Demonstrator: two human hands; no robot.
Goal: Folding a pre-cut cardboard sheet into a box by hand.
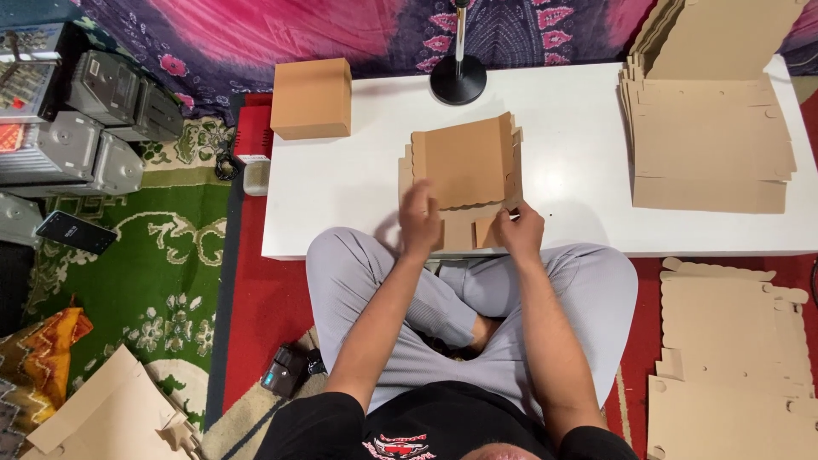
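A partly folded brown cardboard box lies on the white low table in front of me, one panel raised. My left hand rests on its near left edge, fingers spread and blurred. My right hand pinches a small flap at the box's near right corner. I sit cross-legged in grey trousers at the table's near edge.
A finished closed cardboard box stands at the table's far left. A stack of flat box blanks fills the table's right end, more blanks lie on the floor at right. A black round stand base sits at the back. A phone lies on the green rug.
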